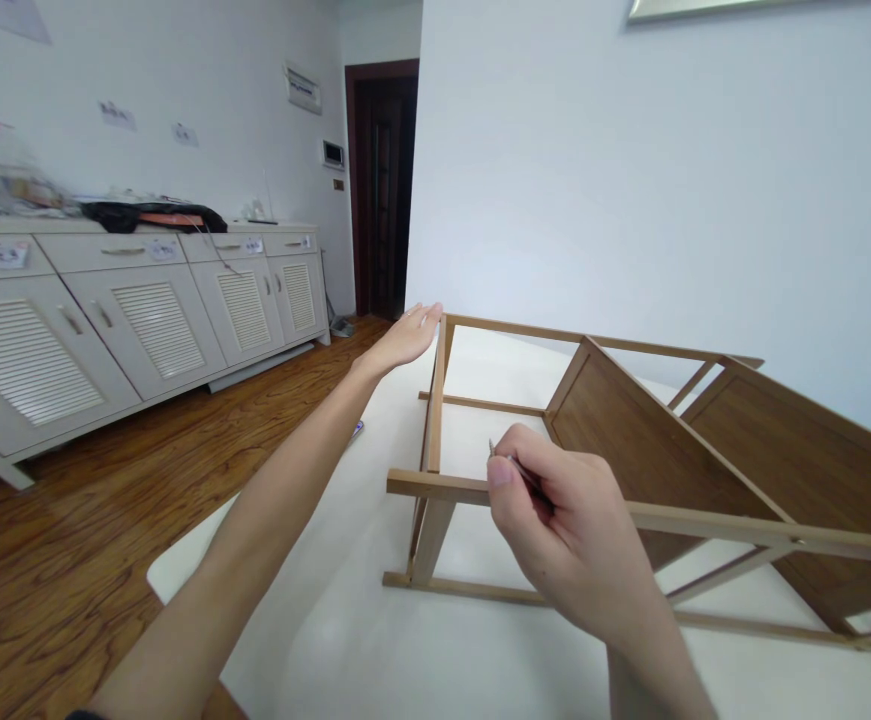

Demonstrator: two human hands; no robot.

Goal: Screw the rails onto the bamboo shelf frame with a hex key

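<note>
Metal piece (492,449) in curled right fingers (534,452)

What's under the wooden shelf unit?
White tabletop shows through gaps in the wooden shelf unit; anything behind its brown panels or the right hand is covered.

The rack (705,522) at right is tan with deeper brown panels (630,450), the table (330,620) at lower centre plain white, the floor (135,470) at lower left reddish brown with dark streaked grain, and the cabinet (94,345) at left off-white with striped louvres (157,328).
</note>
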